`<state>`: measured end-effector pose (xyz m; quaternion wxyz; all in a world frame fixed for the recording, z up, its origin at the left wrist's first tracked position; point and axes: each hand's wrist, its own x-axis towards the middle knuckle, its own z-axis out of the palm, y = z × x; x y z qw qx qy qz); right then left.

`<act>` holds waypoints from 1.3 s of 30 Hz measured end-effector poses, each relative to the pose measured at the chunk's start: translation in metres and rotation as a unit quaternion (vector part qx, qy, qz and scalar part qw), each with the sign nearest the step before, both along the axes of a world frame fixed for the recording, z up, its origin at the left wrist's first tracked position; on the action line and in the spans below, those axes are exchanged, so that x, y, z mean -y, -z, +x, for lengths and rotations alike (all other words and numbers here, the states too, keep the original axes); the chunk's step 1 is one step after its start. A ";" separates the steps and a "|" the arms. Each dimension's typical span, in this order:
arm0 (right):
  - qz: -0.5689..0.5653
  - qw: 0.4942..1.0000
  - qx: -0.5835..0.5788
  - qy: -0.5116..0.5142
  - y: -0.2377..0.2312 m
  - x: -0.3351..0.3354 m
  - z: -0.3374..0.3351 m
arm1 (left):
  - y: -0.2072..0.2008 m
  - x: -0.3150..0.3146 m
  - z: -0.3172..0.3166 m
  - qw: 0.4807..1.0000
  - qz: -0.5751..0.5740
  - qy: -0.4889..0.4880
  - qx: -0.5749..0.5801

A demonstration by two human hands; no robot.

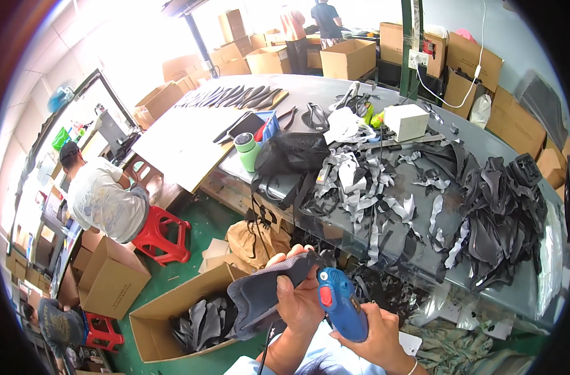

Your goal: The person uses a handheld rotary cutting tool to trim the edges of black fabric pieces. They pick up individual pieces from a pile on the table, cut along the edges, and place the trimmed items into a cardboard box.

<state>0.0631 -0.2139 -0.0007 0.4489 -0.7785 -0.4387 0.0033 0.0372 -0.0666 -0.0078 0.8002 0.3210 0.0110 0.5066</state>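
Note:
My left hand (299, 299) grips a dark grey, curved foam-like piece (255, 299), thumb on its face and fingers behind its upper edge. In my right hand (383, 337) is a blue handheld power tool (346, 309) with a red button. Its head end is close to the piece's right end; whether they touch is hidden. Below and left of my left hand, an open cardboard box (148, 330) holds several similar dark pieces (205, 324).
A grey table (416, 181) carries pale offcut strips (347, 172), a heap of dark pieces (500, 219), a black bag (291, 153) and a green bottle (246, 152). At left, a person (104, 194) sits on a red stool (163, 234). Two people stand far back near cardboard boxes (347, 59).

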 end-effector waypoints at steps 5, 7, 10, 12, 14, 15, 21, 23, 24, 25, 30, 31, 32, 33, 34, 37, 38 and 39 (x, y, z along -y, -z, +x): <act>0.001 1.000 0.006 -0.004 -0.004 0.001 0.001 | 0.006 -0.006 -0.004 0.998 0.045 0.010 -0.030; -0.009 1.000 0.001 -0.003 -0.006 0.002 0.002 | 0.009 -0.012 -0.009 0.996 0.059 0.028 -0.055; -0.009 1.000 0.010 0.005 -0.001 0.007 0.006 | -0.001 -0.022 -0.019 0.992 0.054 0.077 -0.085; -0.018 1.000 0.022 0.012 0.004 0.011 0.009 | -0.007 -0.029 -0.022 0.988 0.031 0.112 -0.100; -0.040 0.998 0.035 0.018 0.009 0.016 0.011 | -0.011 -0.032 -0.024 0.987 0.026 0.114 -0.111; -0.051 0.998 0.041 0.021 0.011 0.016 0.011 | -0.013 -0.032 -0.025 0.986 0.023 0.115 -0.117; -0.057 0.996 0.069 -0.003 0.014 0.018 0.013 | -0.020 -0.027 -0.023 0.985 0.046 0.084 -0.146; -0.055 0.996 0.075 0.000 0.011 0.017 0.013 | -0.020 -0.027 -0.023 0.983 0.068 0.077 -0.155; -0.053 0.996 0.078 0.001 0.009 0.016 0.013 | -0.020 -0.028 -0.023 0.981 0.084 0.073 -0.161; -0.054 0.995 0.079 0.003 0.008 0.016 0.013 | -0.019 -0.029 -0.024 0.979 0.100 0.069 -0.166; -0.058 0.995 0.086 0.006 0.006 0.015 0.013 | -0.020 -0.030 -0.025 0.958 0.145 0.089 -0.231; -0.059 0.995 0.084 0.004 0.006 0.015 0.014 | -0.022 -0.030 -0.025 0.953 0.155 0.094 -0.243; -0.060 0.995 0.081 0.002 0.006 0.015 0.014 | -0.018 -0.033 -0.027 0.945 0.176 0.089 -0.259; -0.062 0.995 0.078 0.000 0.006 0.015 0.014 | -0.012 -0.037 -0.029 0.937 0.197 0.084 -0.276; -0.060 0.995 0.077 0.002 0.005 0.015 0.014 | -0.008 -0.040 -0.031 0.928 0.218 0.078 -0.291; -0.063 0.995 0.080 0.003 0.004 0.015 0.015 | -0.006 -0.040 -0.032 0.986 0.096 0.109 -0.082; -0.069 0.994 0.083 0.001 0.002 0.014 0.015 | -0.010 -0.040 -0.030 0.986 0.092 0.083 -0.107; -0.074 0.994 0.086 -0.002 0.002 0.014 0.016 | -0.013 -0.041 -0.031 0.984 0.096 0.077 -0.130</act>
